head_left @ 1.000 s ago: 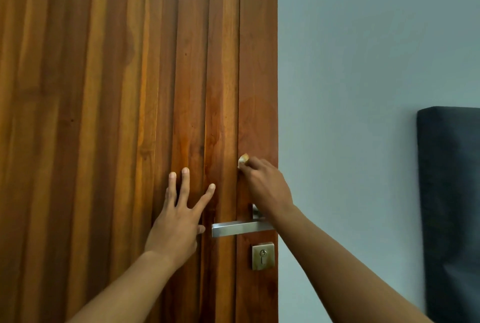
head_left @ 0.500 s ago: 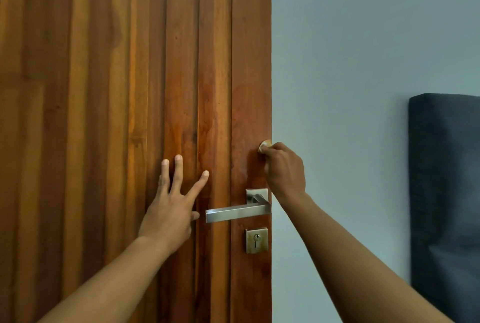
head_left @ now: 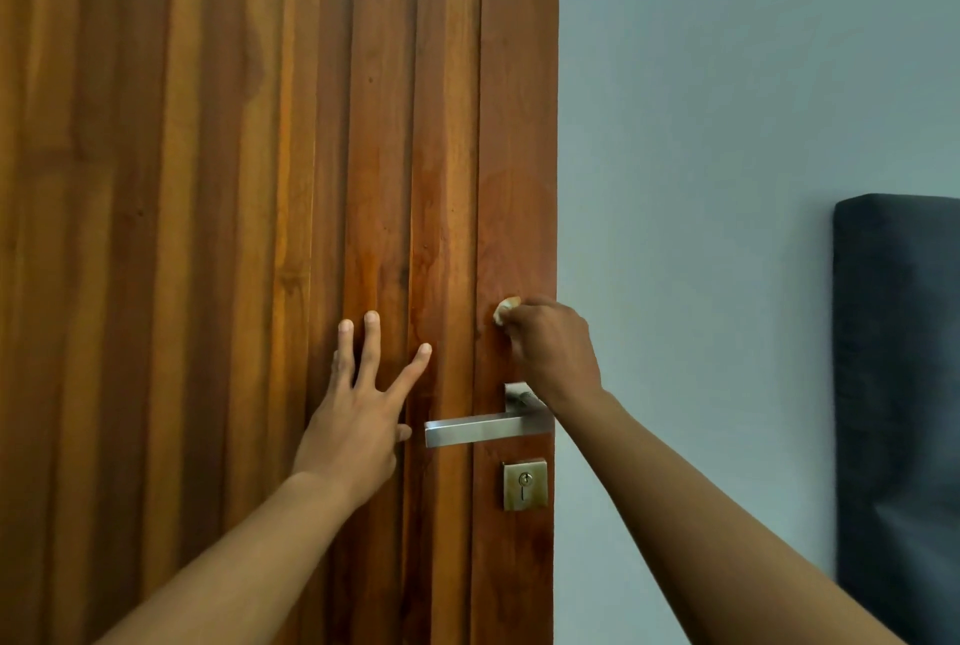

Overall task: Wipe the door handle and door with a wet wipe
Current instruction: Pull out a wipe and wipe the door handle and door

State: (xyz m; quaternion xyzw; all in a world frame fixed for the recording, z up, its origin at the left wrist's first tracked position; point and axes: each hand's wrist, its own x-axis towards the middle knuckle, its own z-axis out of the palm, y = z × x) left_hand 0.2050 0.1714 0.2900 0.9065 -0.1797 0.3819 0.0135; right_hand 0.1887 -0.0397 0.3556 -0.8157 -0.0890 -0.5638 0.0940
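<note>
A wooden door point(head_left: 260, 177) of vertical slats fills the left half of the view. Its silver lever handle point(head_left: 478, 429) points left, with a brass keyhole plate point(head_left: 524, 484) below it. My right hand point(head_left: 550, 351) is shut on a small bunched wet wipe point(head_left: 505, 309) and presses it on the door's right edge strip, just above the handle. My left hand point(head_left: 358, 410) lies flat on the slats left of the handle, fingers spread. A darker damp patch shows on the wood above the wipe.
A pale grey-blue wall point(head_left: 701, 177) lies to the right of the door's edge. A dark padded panel point(head_left: 898, 384) stands at the far right against that wall.
My right hand slid the wipe right toward the door's edge, then back left a little. My left hand stayed flat on the slats.
</note>
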